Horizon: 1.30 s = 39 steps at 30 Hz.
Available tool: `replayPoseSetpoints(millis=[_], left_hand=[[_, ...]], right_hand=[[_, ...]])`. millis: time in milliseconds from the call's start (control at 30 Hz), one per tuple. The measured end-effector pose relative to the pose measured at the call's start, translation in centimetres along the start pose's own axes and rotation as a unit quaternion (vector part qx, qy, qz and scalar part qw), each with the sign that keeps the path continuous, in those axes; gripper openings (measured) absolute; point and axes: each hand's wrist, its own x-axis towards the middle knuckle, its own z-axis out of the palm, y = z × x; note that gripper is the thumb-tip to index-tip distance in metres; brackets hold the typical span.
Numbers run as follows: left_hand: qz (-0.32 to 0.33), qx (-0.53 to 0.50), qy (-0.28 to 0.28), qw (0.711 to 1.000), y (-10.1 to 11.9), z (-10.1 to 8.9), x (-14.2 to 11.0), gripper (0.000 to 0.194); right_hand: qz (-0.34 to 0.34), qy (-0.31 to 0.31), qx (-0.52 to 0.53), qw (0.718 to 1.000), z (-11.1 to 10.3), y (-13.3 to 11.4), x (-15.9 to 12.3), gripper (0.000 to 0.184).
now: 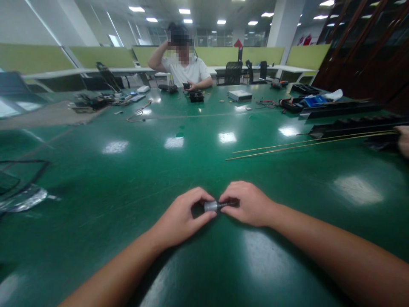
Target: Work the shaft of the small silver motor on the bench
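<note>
My left hand (183, 217) and my right hand (249, 204) meet low over the green table (128, 183). Between them is a small grey metal cylinder (211, 206) with a dark stub at its right end. The left thumb and fingers pinch the grey end. The right fingers curl round the dark end, so most of that part is hidden. Both forearms come in from the bottom edge.
Thin brass rods (303, 145) lie to the right, by long black trays (351, 125). A clear plastic bag (22, 198) lies at the left. A person in a white shirt (185, 70) sits at the far side among cables, tools and a grey box (239, 95).
</note>
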Motion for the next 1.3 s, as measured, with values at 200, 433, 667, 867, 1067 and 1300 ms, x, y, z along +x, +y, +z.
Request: replayPoseSetpoints(millis=[200,433,667,867,1067,1300], left_hand=[[0.0,0.0,-0.001,1.0,0.0,0.0,-0.1,0.017],[0.0,0.005,-0.001,1.0,0.1,-0.1,0.0,0.015],[0.005,0.006,0.001,1.0,0.1,0.0,0.1,0.016],[0.006,0.005,0.003,1.0,0.0,0.0,0.0,0.016],[0.004,0.01,0.004,1.0,0.1,-0.1,0.0,0.016],[0.006,0.01,0.005,1.0,-0.1,0.0,-0.1,0.017]], right_hand=[[-0.014,0.003,0.013,1.0,0.0,0.0,0.1,0.009],[-0.021,0.004,0.016,1.0,-0.1,-0.2,0.1,0.01],[-0.023,0.01,0.011,1.0,-0.1,-0.2,0.1,0.01],[-0.018,0.021,0.003,1.0,-0.2,-0.2,0.1,0.007],[0.015,-0.017,0.004,1.0,-1.2,0.3,0.2,0.008],[0.099,-0.104,0.097,0.985,-3.1,1.8,0.5,0.01]])
